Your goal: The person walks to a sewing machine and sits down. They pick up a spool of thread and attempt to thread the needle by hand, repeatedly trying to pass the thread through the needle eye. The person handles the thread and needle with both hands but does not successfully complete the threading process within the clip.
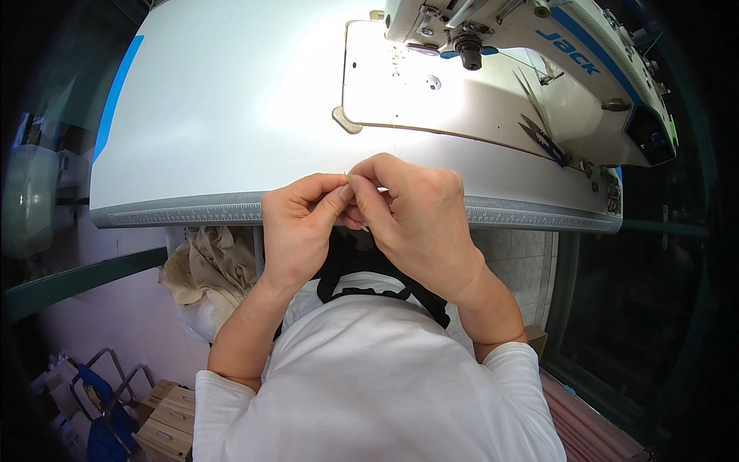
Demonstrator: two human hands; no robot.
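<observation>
My left hand (297, 228) and my right hand (424, 216) meet at the fingertips above the table's front edge. Pinched where thumbs and forefingers come together is a thin, dark, needle-like piece (345, 174); only its tip shows. A bit of something white (382, 189) peeks out between the fingers of my right hand, too small to name. Behind the hands stands a white Jack sewing machine (577, 52), its lamp lighting the needle plate area (427, 86). The fingers hide most of what they hold.
Thread snips (542, 141) and metal tweezers (528, 92) lie at the machine bed's right side. A ruler strip (190, 213) runs along the front edge of the white table (231, 104). Beige cloth (211, 265) hangs below at left, above a wooden drawer unit (167, 424).
</observation>
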